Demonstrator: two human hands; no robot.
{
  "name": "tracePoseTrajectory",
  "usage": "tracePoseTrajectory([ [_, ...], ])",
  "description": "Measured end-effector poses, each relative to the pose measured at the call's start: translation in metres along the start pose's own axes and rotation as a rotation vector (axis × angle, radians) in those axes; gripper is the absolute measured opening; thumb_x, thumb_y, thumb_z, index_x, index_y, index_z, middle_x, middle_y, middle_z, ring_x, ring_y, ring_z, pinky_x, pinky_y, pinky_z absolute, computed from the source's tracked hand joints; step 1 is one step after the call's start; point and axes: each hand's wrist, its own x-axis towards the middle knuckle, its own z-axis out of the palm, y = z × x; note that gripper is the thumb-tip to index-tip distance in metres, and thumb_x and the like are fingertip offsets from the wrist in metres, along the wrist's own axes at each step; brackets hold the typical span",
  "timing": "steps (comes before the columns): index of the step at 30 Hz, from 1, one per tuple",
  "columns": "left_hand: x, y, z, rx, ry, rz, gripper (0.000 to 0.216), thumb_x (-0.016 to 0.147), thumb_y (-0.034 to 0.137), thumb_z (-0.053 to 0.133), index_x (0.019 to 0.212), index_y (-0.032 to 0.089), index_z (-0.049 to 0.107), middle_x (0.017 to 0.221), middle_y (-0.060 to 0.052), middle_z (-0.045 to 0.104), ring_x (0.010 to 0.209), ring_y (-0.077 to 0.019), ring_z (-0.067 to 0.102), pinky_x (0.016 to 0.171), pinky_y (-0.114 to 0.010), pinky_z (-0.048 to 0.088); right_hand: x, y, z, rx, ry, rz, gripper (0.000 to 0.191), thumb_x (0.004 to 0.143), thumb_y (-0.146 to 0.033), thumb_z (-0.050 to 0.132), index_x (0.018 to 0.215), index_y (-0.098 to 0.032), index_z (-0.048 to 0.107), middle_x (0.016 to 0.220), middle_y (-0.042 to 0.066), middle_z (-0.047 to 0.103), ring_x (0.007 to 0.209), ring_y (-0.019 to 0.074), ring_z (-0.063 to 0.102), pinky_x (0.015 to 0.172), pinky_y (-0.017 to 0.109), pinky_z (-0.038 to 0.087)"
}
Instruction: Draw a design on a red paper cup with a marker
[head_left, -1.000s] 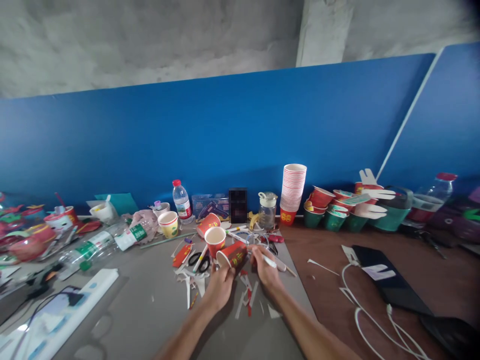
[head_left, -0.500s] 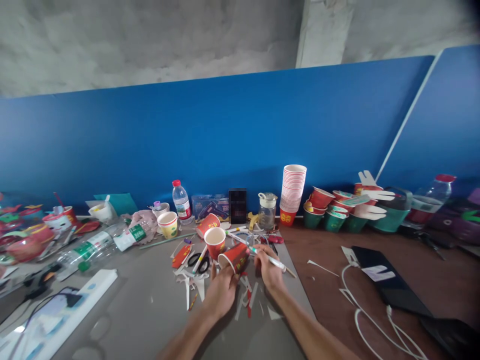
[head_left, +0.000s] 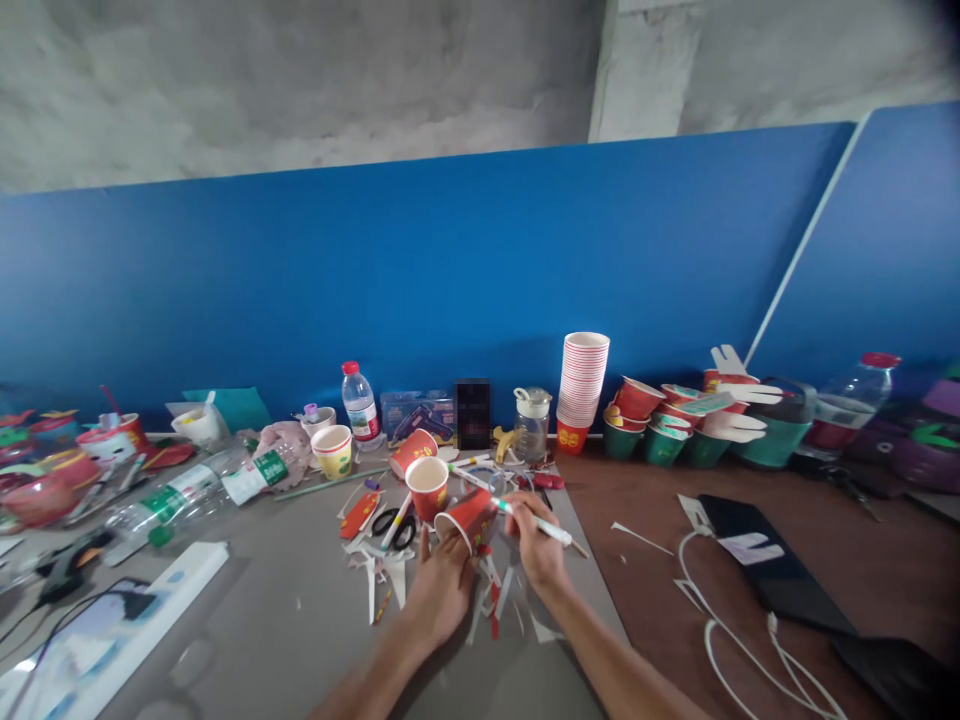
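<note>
Grey table (head_left: 285, 620) carries the work; left hand (head_left: 442, 585) fingers closed around tipped red paper cup (head_left: 466, 516) just above paper scraps (head_left: 495, 595); right hand (head_left: 538, 545) pinches white marker (head_left: 536, 520), tip at the cup

No wording can be read anywhere on the cluttered table. Yellow printed characters show on the tilted red cup (head_left: 471, 512) and on the bottom red cup (head_left: 572, 437) of a tall stack, but they are too blurred to make out. The upright water bottle (head_left: 360, 405) carries a red and white label and the lying bottle (head_left: 259, 472) a green one, both illegible.
</note>
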Motion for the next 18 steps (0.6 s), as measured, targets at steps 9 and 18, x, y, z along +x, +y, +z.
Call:
tracePoseTrajectory([
  [9, 0.0, 0.002, -0.002, -0.007, -0.03, -0.034, 0.044, 0.082, 0.01, 0.037, 0.122, 0.026, 0.048, 0.128, -0.003, 0.054, 0.126, -0.016, 0.039, 0.111, -0.045, -0.003, 0.008, 0.01, -0.005, -0.248, 0.049, -0.052, 0.025, 0.075, -0.033, 0.045, 0.072, -0.016, 0.063, 0.058, 0.002, 0.058, 0.052, 0.015, 0.048, 0.052, 0.025, 0.037],
  [18, -0.002, 0.005, -0.003, 0.004, -0.018, -0.021, 0.047, 0.082, 0.013, 0.036, 0.126, 0.027, 0.045, 0.129, -0.002, 0.053, 0.124, -0.0161, 0.041, 0.11, -0.045, -0.003, 0.004, 0.024, -0.009, -0.362, 0.063, -0.211, 0.038, 0.082, -0.04, 0.047, 0.11, -0.017, 0.057, 0.109, 0.013, 0.06, 0.097, 0.0254, 0.056, 0.086, 0.039, 0.042],
])
